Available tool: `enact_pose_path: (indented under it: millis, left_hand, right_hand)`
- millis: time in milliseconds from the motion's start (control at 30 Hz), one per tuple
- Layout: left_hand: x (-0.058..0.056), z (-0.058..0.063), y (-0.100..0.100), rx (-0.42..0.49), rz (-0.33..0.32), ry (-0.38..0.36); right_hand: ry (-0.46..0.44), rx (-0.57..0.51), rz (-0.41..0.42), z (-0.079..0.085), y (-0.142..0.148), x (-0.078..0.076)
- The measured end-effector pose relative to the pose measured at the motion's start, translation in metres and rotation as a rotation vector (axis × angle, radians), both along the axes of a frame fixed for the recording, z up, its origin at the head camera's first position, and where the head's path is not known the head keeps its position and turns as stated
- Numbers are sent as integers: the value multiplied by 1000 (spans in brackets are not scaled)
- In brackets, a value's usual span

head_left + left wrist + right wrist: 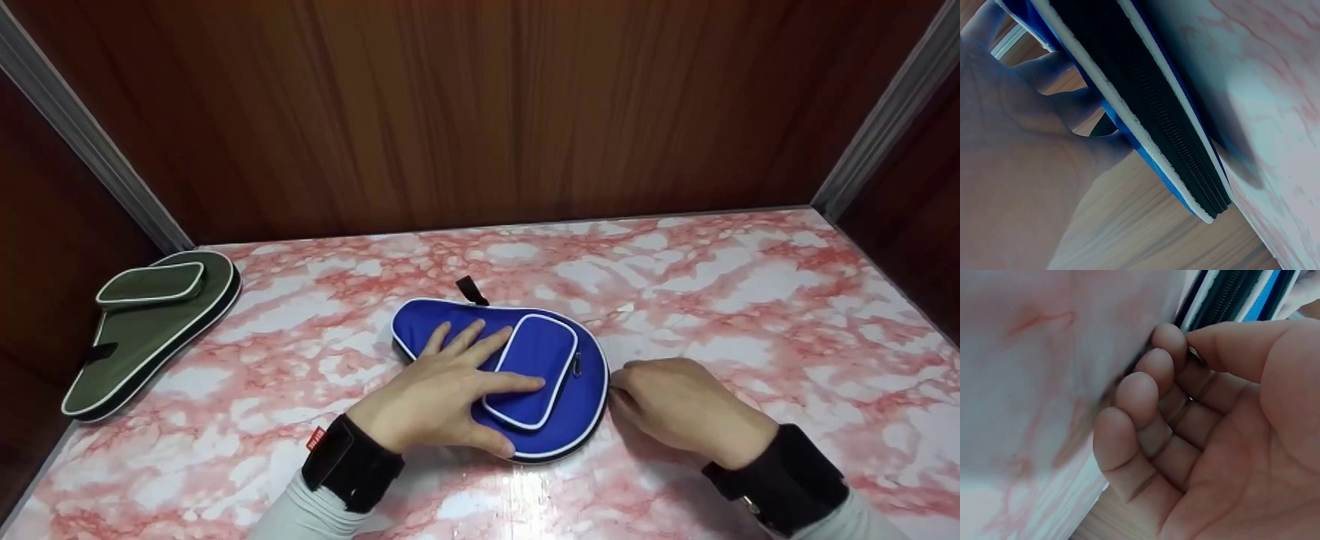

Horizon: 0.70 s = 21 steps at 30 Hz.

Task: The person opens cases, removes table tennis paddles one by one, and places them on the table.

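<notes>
A blue table tennis bat case [574, 416] with white piping lies flat on the table, its rounded end toward the right. My left hand [442, 390] rests on top with fingers spread, the index finger touching the raised pocket [534, 352]. At the rounded edge, my right hand [667, 401] has its fingers curled and pinches what appears to be the zipper pull [1197, 355], mostly hidden between thumb and index finger. Along the case's side runs a black zipper [1162, 118], closed in the stretch seen from the left wrist. A black loop [471, 291] sticks out at the far edge.
An olive-green case [161, 319] of the same shape lies at the table's left edge, against the side panel. Wood-grain panels [495, 112] enclose the back and both sides. The tabletop [712, 300] has a red and white marbled pattern.
</notes>
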<state>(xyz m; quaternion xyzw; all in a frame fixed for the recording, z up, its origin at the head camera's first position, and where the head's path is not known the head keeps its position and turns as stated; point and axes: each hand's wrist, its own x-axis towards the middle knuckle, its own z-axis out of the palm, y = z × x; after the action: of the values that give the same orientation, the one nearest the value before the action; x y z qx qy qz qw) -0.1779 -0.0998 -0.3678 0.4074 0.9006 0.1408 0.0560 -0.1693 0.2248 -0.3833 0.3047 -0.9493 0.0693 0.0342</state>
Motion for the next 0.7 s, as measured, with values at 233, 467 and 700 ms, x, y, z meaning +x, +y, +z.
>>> enact_pose_path:
  millis: [233,467,700]
  left_hand:
    - [-1,-1,0,-1,-1,-5]
    - [-1,-1,0,-8,-5,7]
    - [0,-1,0,-3,-5,1]
  right_hand:
    - [32,8,72,2,-3,8]
    - [2,5,127,5,-6,18]
    - [6,4,138,5,-10,22]
